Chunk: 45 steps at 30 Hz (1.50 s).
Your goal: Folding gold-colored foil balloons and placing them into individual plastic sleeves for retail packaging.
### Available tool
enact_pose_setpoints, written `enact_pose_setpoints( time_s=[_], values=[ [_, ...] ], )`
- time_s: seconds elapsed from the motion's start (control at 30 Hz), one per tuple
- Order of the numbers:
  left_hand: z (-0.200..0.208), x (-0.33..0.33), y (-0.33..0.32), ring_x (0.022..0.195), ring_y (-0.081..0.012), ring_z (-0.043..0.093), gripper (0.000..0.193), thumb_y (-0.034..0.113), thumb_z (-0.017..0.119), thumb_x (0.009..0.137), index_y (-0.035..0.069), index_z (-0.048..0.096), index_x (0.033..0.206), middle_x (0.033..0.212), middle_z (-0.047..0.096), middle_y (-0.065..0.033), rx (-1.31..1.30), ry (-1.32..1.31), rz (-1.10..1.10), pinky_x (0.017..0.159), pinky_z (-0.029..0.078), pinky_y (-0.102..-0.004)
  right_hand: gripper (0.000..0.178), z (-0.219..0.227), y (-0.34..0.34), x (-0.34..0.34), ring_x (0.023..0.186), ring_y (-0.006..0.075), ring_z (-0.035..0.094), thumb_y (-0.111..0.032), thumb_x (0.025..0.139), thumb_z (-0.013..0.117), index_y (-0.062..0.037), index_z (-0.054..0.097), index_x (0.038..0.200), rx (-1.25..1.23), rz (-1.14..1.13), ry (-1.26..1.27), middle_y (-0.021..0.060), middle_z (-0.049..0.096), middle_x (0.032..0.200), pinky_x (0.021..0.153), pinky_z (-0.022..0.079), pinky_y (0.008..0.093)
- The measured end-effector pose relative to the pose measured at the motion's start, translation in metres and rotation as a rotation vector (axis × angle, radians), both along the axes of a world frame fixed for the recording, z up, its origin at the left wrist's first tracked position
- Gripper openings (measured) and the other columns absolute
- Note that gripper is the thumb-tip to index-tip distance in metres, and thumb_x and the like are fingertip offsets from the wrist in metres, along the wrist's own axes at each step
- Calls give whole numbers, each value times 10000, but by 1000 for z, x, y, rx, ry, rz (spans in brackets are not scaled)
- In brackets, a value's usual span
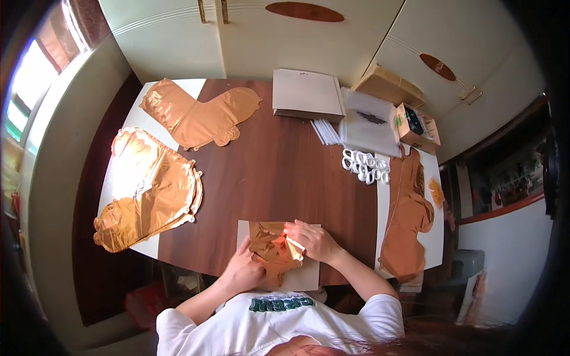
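A copper-coloured foil balloon, folded into a small flat bundle, lies on a white sheet of card at the table's near edge. My left hand grips its lower left side, with the fingers curled in and partly hidden. At the upper right corner, my right hand has its bent fingers pressed together on the foil. A narrow foil part hangs out of the bundle toward me, between my hands.
Flat foil balloons lie at the left, far left and right. Toward the back stand a white box, clear plastic bags, white straws, coiled white ribbons and an open carton. Cupboards border the far edge.
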State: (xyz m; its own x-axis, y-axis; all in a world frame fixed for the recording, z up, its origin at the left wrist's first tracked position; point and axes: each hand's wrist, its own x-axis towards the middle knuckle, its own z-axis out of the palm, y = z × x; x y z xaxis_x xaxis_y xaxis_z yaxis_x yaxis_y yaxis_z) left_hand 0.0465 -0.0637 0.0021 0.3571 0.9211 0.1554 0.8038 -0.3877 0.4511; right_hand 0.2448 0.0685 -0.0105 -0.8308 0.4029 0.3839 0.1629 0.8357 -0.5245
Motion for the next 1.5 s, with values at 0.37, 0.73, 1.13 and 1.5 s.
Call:
enact_pose_setpoints(
  time_s=[0.37, 0.73, 1.13, 1.5],
  values=[
    [17, -48, 50, 1174, -270, 500, 453, 111, 618, 693, 46, 571, 1138, 1241, 542, -97, 57, 86, -37, 973, 386, -408, 90, 0, 2, 0, 1072, 240, 585, -93, 836, 527, -35, 577, 884, -37, 13, -38, 79, 612, 1093, 955, 470, 392],
    [9, -46, 49, 1177, -220, 527, 406, 122, 518, 788, 54, 589, 1182, 1232, 577, -91, 65, 115, -123, 995, 389, -383, 161, 18, 5, 6, 1032, 213, 593, -96, 806, 565, -34, 606, 947, 204, 9, -103, 70, 622, 1070, 906, 483, 349],
    [12, -45, 48, 1177, -221, 527, 402, 126, 518, 797, 43, 580, 1186, 1211, 590, -95, 60, 160, -142, 973, 402, -366, 100, 13, 2, 7, 998, 204, 611, -110, 817, 580, -30, 605, 872, 210, -36, -66, 83, 634, 1026, 892, 508, 338],
    [13, -43, 45, 1149, -221, 550, 388, 114, 523, 789, 33, 592, 1162, 1188, 602, -99, 92, 190, -158, 984, 413, -354, 73, 9, 3, 7, 972, 197, 623, -93, 800, 596, -33, 600, 842, 191, -35, -34, 73, 637, 989, 868, 527, 331]
  ],
)
